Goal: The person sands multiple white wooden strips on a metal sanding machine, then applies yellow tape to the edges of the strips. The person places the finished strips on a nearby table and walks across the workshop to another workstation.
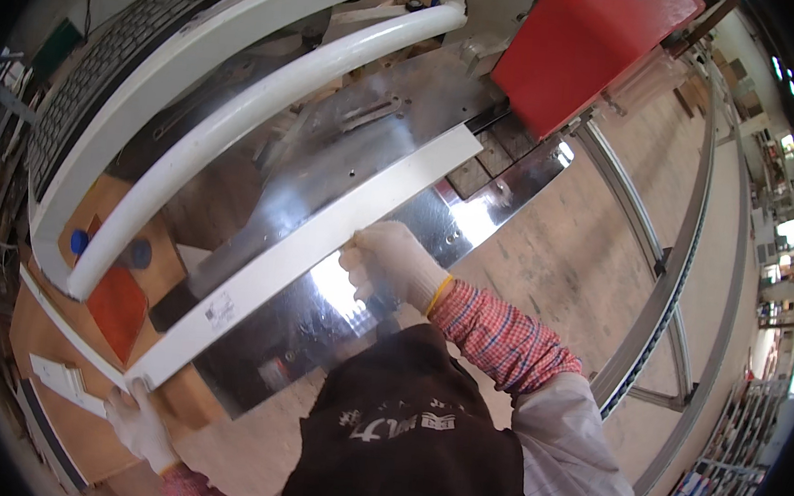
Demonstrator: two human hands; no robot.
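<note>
A long white profile (299,254) with a small printed label lies diagonally across a shiny metal machine bed (243,362). Its far end reaches a dark slotted block beneath a red machine cover (585,53). My right hand (394,262), in a white glove, has its fingers curled on the profile's near edge, about midway along. At the lower left, my left hand (142,428), gloved too, grips the profile's near end. The undersides of both grips are hidden.
A thick white curved tube (240,110) arches over the machine bed. To the left a wooden bench (46,328) carries an orange-red piece (115,310), a blue cap (79,242) and a short white offcut (65,380). Long metal rails (657,315) stand on the right.
</note>
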